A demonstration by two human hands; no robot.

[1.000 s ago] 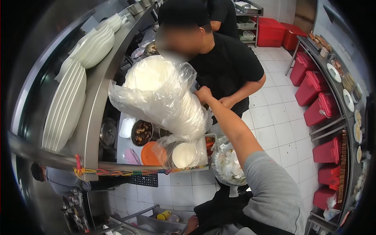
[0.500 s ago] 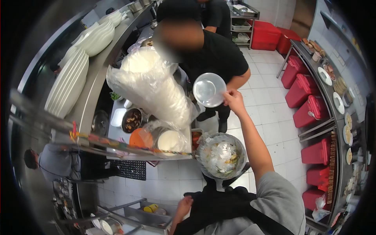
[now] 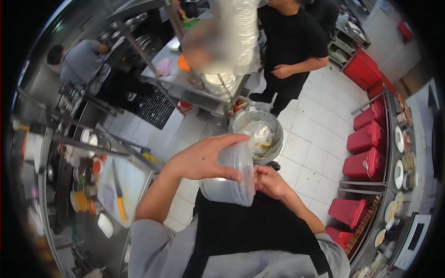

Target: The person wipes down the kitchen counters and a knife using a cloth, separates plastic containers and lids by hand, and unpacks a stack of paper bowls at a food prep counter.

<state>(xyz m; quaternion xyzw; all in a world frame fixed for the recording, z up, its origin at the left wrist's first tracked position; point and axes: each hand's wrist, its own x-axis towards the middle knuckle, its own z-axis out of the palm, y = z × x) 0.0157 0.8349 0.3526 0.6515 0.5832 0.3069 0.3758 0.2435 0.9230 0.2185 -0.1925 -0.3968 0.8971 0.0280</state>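
A clear round plastic tub (image 3: 225,191) is tilted on its side in front of my black apron. My left hand (image 3: 208,156) is wrapped over its side, with the thumb lying across the wall near the rim. At the tub's right, the bent fingers of my right hand (image 3: 272,181) pinch the rim. I see nothing inside the tub. Beyond my hands on the floor stands a bin lined with a clear bag (image 3: 274,132), with food scraps and plastic in it.
A co-worker in black (image 3: 294,41) stands past the bin, near a tall stack of bagged containers (image 3: 245,32). Left of me, a knife (image 3: 118,185) lies on a white cutting board (image 3: 132,204). Red bins (image 3: 366,173) sit under the right-hand counter.
The tub has come from my outstretched right arm back to my body. My left hand has risen and taken hold of it too. My view has turned left.
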